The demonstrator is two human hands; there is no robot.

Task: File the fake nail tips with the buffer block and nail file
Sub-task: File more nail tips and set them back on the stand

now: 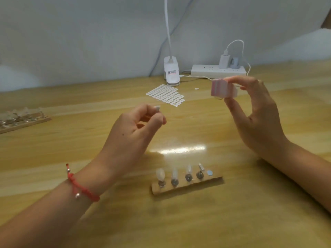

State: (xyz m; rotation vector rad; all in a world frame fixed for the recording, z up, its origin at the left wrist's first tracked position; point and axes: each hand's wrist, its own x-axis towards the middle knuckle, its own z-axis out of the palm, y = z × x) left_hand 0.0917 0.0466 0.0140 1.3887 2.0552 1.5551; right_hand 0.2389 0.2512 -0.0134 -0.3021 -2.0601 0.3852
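Above the bench (53, 154), tip (157, 108) and block (219, 87) are held up, well apart.
The left hand (136, 126) pinches the tip between thumb and fingertips, its end poking out, likely for filing. The right hand (256, 115) pinches the block between thumb and fingers, one face left bare. Spare tips (174, 174) stand on the holder (188, 186) below.

The glossy wooden table (179, 221) carries a wooden holder strip (187, 186), which lies nearer than the left hand (132, 133) and right hand (254, 111), between them, with four nail tips (174, 173) standing on it. Beyond the left hand lie a sheet of oval stickers (165, 94) and a white lamp base (171, 72). A power strip (218, 70) sits behind the right hand. Far out to the left hand's left lies a second wooden strip (21, 120).
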